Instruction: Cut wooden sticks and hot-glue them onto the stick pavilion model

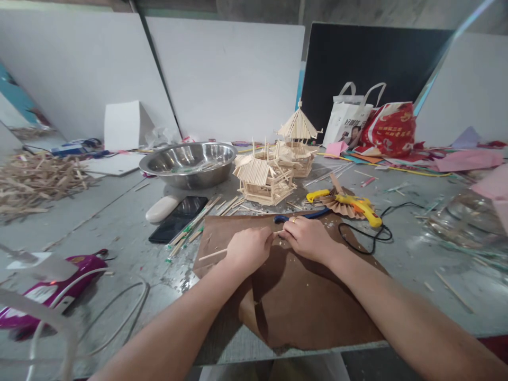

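Note:
My left hand (249,246) is closed around a thin wooden stick (213,255), whose long end sticks out to the left. My right hand (308,238), with a ring on one finger, is closed on the same stick's other end, close beside my left. Both hands are just above a sheet of brown paper (317,301) dotted with small chips. A blue-handled tool (313,214) lies right behind my right hand, partly hidden by it. Beyond stand a small roofed model of sticks (264,177) and a taller pavilion model (299,129) with a pointed roof.
A yellow glue gun (359,205) with a black cord lies at right. Left are a phone (178,219), a white oval case (162,209), loose sticks (194,227), a steel basin (190,180) and a stick pile (35,180). A purple power strip (75,275) trails white cables.

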`<state>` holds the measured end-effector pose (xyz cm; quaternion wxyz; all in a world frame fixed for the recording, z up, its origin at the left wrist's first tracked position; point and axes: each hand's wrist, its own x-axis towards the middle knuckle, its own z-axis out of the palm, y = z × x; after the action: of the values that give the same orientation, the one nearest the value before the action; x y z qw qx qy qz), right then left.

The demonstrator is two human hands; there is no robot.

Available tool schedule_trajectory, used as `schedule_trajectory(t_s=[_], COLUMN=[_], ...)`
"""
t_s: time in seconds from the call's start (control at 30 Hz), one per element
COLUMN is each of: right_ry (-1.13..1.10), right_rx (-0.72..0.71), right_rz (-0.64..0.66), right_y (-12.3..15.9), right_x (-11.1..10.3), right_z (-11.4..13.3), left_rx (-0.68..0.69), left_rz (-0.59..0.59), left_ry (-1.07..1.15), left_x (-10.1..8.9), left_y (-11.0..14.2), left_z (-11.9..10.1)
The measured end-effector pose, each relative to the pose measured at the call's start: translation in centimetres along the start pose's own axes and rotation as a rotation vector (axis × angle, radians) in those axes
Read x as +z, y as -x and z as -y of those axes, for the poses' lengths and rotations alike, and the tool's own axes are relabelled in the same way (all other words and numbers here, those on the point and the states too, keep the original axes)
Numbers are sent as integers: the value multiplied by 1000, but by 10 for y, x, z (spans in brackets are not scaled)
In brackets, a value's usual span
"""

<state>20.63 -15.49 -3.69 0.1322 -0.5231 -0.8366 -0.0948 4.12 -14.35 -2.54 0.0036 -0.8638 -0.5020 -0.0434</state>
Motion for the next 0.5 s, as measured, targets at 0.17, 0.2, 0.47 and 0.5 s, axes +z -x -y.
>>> schedule_trajectory(t_s=[0.17,0.2,0.47,0.5], right_ry=[3,1,-156,-238], right_rx=[51,69,215,230], right_rz=[12,14,8,-3], right_y=[0,0,-5,-5], right_x=[-1,-1,4,6], right_z=[7,9,1,-3], left_rx=[-20,-31,-64,-64], left_rz=[-8,-8,-34,-40], left_ry=[-13,-15,8,15], left_x=[-1,-1,2,3], left_y=[1,1,-3,-4], left_z=[-1,-2,3,5])
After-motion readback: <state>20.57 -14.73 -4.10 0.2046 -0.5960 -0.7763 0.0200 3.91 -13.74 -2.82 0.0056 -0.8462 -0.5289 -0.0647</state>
